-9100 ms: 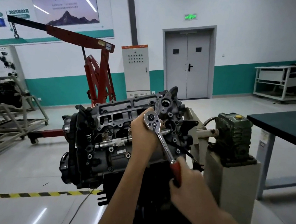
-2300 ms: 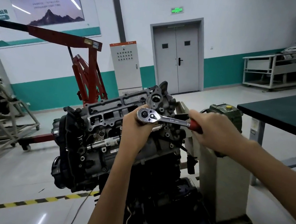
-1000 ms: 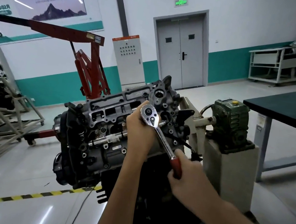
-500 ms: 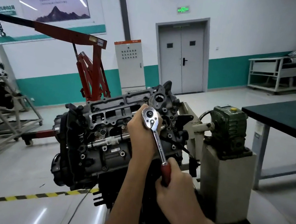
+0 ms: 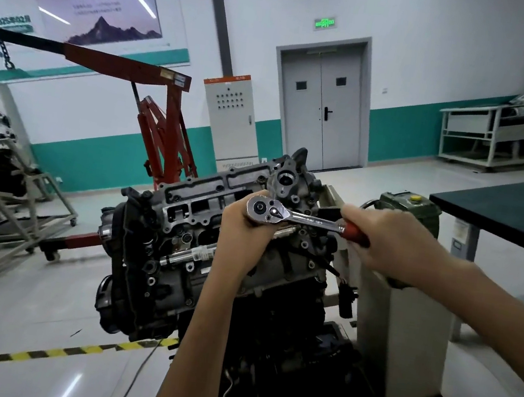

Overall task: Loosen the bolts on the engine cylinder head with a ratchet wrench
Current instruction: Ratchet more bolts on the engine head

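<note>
The engine is held up off the floor just beside a grey stand, tilted so that its cylinder head faces up and toward the camera. A green gearbox sits on top of the stand. A dark-topped desk stands to the right, apart from the engine. The open cavities in the cylinder head hold dark parts too small to make out.

The ratchet wrench lies across the right end of the cylinder head, round head to the left, handle running nearly level to the right. The left grip is curled round the wrench's head from below. The right grip is wrapped tight round the red handle. The bolt beneath the wrench's head is hidden by the left grip.
</note>
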